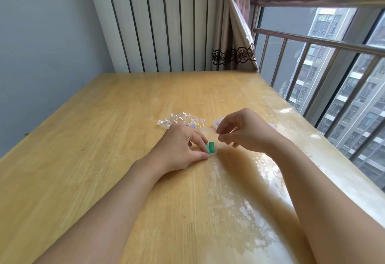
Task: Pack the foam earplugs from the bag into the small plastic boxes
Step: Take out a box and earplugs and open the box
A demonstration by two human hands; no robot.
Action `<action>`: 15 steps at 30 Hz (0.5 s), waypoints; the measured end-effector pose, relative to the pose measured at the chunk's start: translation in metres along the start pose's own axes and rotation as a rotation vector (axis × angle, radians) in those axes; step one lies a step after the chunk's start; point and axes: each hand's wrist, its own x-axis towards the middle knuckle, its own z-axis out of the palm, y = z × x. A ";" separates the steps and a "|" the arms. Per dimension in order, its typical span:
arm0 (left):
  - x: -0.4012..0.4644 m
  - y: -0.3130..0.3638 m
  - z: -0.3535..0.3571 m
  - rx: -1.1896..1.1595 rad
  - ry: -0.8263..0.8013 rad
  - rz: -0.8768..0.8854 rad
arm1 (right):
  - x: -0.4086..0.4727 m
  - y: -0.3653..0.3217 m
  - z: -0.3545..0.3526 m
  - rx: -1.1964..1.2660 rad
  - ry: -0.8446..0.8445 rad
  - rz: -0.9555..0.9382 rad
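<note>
Two green foam earplugs (210,147) lie side by side in a small clear plastic box (214,151) on the wooden table (104,138). My left hand (181,149) pinches that box between thumb and fingers at its left side. My right hand (243,130) hovers just right of the box with curled fingers; thumb and forefinger seem to pinch the box's clear lid, which is hard to make out. A crumpled clear plastic bag (179,120) lies behind my left hand, with a blue earplug (190,126) showing in it.
Another small clear box or lid (217,122) lies behind my right hand. The table's right edge runs along a window with a metal railing (312,41). A curtain (233,51) hangs at the far corner.
</note>
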 end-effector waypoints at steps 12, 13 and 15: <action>0.000 0.008 0.007 -0.088 0.087 -0.035 | 0.002 -0.002 0.022 0.120 -0.021 0.183; 0.000 0.008 0.007 -0.102 0.093 -0.050 | 0.001 -0.003 0.022 0.127 -0.025 0.192; 0.000 0.009 0.007 -0.127 0.098 -0.064 | 0.000 -0.004 0.022 0.136 -0.031 0.203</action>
